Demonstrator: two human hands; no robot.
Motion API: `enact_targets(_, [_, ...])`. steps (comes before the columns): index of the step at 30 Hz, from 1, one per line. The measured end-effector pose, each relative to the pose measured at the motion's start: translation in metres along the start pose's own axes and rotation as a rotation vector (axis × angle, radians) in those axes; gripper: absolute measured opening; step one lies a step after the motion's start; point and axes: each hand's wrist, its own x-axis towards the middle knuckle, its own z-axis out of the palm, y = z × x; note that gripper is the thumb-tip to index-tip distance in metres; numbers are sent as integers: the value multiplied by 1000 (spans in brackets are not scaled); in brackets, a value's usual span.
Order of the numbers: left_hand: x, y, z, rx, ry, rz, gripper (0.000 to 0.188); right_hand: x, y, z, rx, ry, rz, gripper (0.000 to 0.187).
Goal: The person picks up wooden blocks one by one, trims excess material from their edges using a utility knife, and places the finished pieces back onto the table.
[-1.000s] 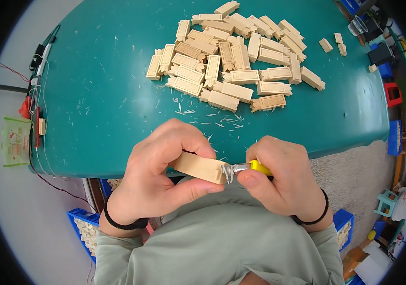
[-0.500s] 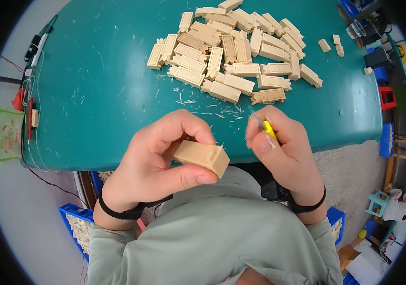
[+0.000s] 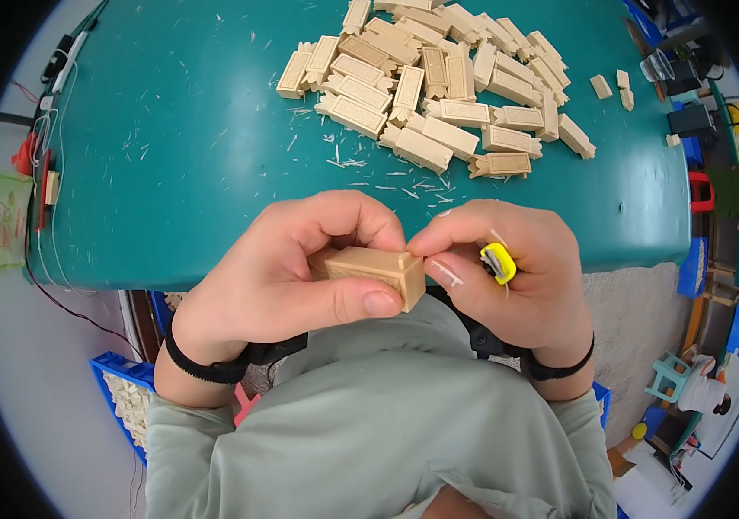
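My left hand [image 3: 283,259] grips a beige carved wooden block [image 3: 375,266] between thumb and fingers, its square end turned to the right. A raised panel pattern shows along its near side. My right hand [image 3: 512,259] is closed around a yellow craft knife [image 3: 499,263], of which only the handle end shows; the blade is out of sight. The right thumb and forefinger tips meet at the upper corner of the block's end. Pale shavings cling to the right thumb and fingers.
A pile of similar carved blocks [image 3: 447,82] lies on the green table [image 3: 170,173], with pale shavings [image 3: 417,186] before it. Three small wooden pieces [image 3: 623,91] sit at the right. A blue crate [image 3: 127,402] of pale pieces stands lower left. Cables [image 3: 58,173] run along the left edge.
My right hand has moved left until its fingertips touch the block's end. The knife has turned, so its handle end now shows and its blade is hidden. My left hand still holds the block.
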Motion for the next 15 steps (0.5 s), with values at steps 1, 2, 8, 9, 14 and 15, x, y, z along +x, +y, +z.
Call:
enact_targets(1, [1, 0, -1, 8, -29, -32, 29, 0, 0, 0, 6, 37, 10, 14])
enact_targets(2, [2, 1, -1, 6, -29, -32, 29, 1, 1, -1, 5, 36, 12, 14])
enact_targets(8, [8, -4, 4, -60, -15, -62, 25, 7, 9, -8, -121, -54, -26, 6])
enact_targets(9, [8, -5, 6, -105, 25, 6, 25, 5, 16, -5, -120, -10, 18, 12])
enact_targets(14, [17, -9, 8, 58, 159, 225, 31, -5, 22, -7, 45, 73, 267, 16])
enact_targets(15, [16, -9, 8, 61, 160, 226, 31, -7, 17, -10, 68, 57, 349, 18])
